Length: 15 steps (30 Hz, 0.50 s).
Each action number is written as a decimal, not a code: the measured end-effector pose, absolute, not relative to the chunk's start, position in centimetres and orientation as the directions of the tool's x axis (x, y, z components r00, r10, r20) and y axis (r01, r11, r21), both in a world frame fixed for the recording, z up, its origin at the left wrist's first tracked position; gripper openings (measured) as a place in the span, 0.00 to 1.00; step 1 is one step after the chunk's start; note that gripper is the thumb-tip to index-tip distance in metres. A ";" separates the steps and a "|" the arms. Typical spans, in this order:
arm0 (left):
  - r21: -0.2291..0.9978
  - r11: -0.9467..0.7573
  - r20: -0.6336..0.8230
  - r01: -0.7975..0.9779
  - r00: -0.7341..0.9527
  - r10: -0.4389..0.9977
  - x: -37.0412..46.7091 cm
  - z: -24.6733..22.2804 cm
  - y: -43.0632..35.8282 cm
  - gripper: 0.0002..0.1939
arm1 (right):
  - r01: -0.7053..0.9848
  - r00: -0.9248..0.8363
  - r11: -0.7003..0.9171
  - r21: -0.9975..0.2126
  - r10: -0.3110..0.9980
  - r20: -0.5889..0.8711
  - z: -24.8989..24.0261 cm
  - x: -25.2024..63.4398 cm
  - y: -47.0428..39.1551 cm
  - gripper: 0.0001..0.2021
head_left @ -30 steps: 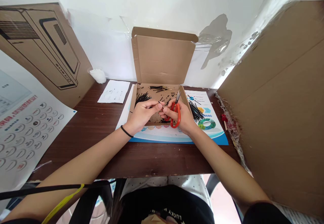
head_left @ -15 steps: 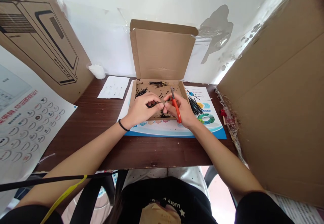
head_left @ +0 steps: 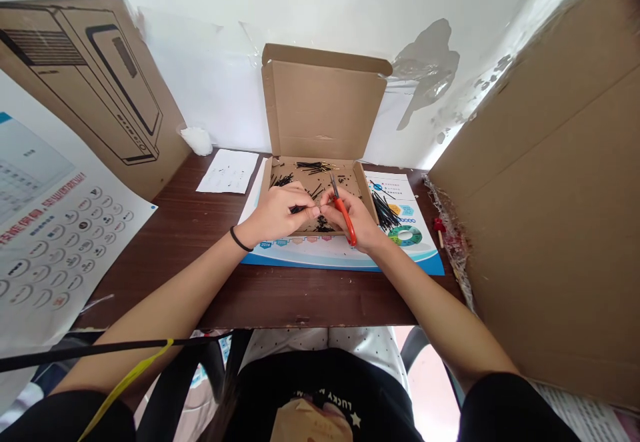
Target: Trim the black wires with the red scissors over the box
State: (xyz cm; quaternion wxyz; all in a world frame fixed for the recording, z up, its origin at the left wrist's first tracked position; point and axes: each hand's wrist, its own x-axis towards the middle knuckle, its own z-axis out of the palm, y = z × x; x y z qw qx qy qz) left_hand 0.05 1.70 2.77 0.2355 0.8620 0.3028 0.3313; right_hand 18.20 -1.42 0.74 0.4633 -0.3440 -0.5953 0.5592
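Over the front of an open cardboard box [head_left: 325,105], my two hands meet at the fingertips. My left hand [head_left: 287,210] pinches a short black piece [head_left: 298,209], its far end hidden by the fingers. Red-handled scissors [head_left: 344,214] rest in my right hand [head_left: 354,219], blades pointing up and away; its thumb and forefinger are pressed together on something too small to make out. Inside the box lie a bundle of black sticks with gold tips [head_left: 315,167], more black sticks at the left [head_left: 281,180] and scattered black bits [head_left: 323,224].
Another bunch of black sticks [head_left: 385,212] lies on a printed sheet [head_left: 425,255] right of the box. A white paper [head_left: 228,171] is at the left. Large cardboard panels [head_left: 555,209] flank the brown table [head_left: 175,242]; a red item [head_left: 439,225] sits by the right one.
My fingertips remain together, with the scissors still in my right hand. The view has shifted slightly, and my left hand's fingers are closer together and flatter over the box.
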 end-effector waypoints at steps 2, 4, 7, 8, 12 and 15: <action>0.613 -0.703 0.420 0.359 0.606 0.676 0.1 2.7 1.7 0.19 | -0.133 -0.330 0.140 -0.981 0.927 0.177 0.7 18.3 -1.3 0.17; 0.618 -0.700 0.410 0.358 0.612 0.676 0.1 2.7 1.9 0.19 | -0.159 -0.333 0.129 -0.979 0.926 0.176 0.5 18.3 -1.2 0.17; 0.612 -0.702 0.401 0.364 0.622 0.672 -0.1 2.8 2.3 0.19 | -0.186 -0.343 0.111 -0.976 0.924 0.170 0.3 18.2 -1.0 0.18; 0.607 -0.705 0.400 0.367 0.626 0.670 -0.4 2.9 2.6 0.18 | -0.198 -0.345 0.104 -0.975 0.923 0.168 0.2 18.2 -0.9 0.19; 0.640 -0.686 0.463 0.347 0.539 0.704 -1.3 3.1 3.3 0.14 | -0.307 -0.318 0.064 -0.949 0.933 0.166 -0.1 18.1 -0.6 0.20; 0.794 -0.563 0.466 0.227 0.366 0.805 -1.2 2.7 3.3 0.16 | -0.422 -0.318 0.017 -0.906 0.934 0.165 -0.1 18.3 -0.6 0.20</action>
